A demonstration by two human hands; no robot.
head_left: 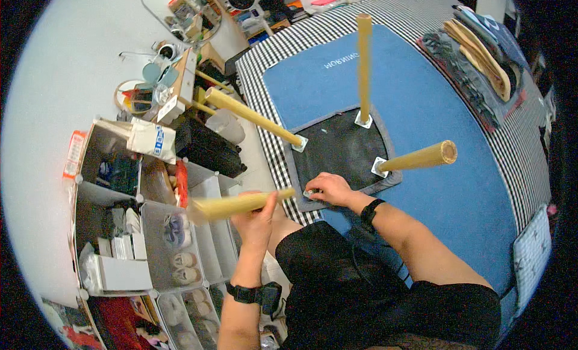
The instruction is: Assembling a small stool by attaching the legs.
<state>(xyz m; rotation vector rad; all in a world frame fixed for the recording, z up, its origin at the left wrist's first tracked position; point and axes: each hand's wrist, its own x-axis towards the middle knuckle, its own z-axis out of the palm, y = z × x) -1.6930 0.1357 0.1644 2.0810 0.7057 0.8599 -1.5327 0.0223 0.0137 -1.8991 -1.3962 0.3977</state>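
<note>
An upturned stool seat with a black underside and grey edge lies on a blue mat. Three wooden legs stand up from metal plates at its corners: a left leg, a far leg and a right leg. My left hand is closed around a loose wooden leg, which is tilted sideways and slightly blurred; its narrow end points toward the near left corner. At that corner, the curled fingers of my right hand grip a small metal plate, mostly hidden beneath them.
The blue mat covers a bed with a black-and-white checked sheet. Folded clothes lie at the far right. A cube shelf with shoes and boxes stands close on the left, near a black suitcase and a white bin.
</note>
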